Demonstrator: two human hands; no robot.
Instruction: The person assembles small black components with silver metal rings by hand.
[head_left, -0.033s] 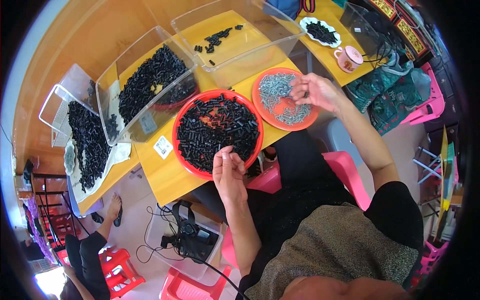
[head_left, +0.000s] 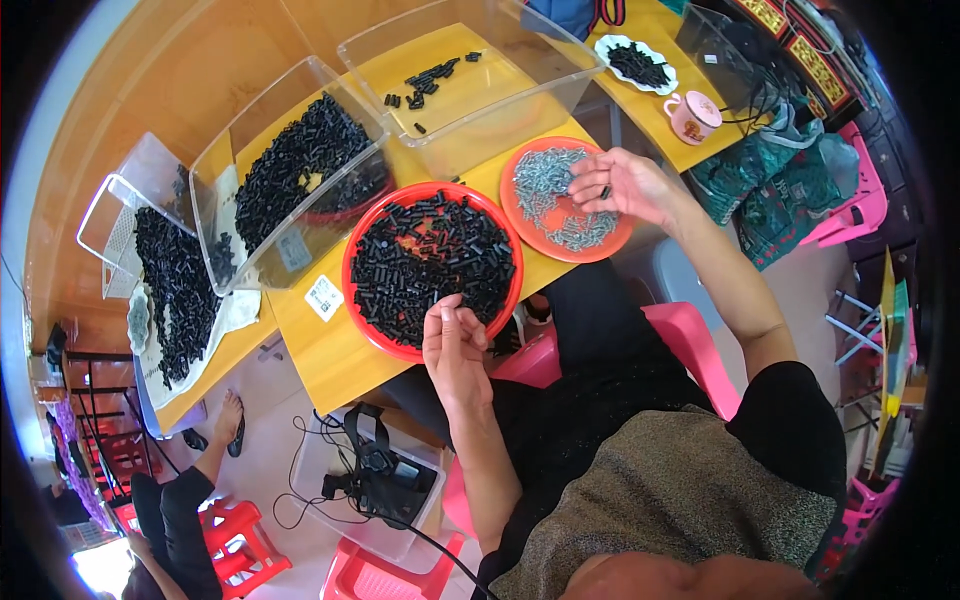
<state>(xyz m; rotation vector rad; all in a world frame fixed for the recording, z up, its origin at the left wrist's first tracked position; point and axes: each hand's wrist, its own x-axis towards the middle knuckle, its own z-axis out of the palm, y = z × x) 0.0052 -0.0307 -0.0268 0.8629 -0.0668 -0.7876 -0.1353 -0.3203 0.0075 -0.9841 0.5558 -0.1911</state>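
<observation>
Presently, left hand (head_left: 455, 340): thumb pressed against curled fingers at the near rim of the red basin (head_left: 396, 350); cannot tell whether anything is pinched.
Right hand (head_left: 612, 186): fingers parted and half-curled over the orange plate (head_left: 570, 208); small dark piece (head_left: 606, 192) visible among them.
Black cylinders (head_left: 480, 258): heaped inside the red basin, on the yellow counter (head_left: 322, 368).
Silver screws (head_left: 545, 176): scattered across the orange plate.

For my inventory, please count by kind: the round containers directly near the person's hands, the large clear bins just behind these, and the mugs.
Basin: 1
Plate: 1
Clear bins: 2
Mug: 1
Total: 5
</observation>
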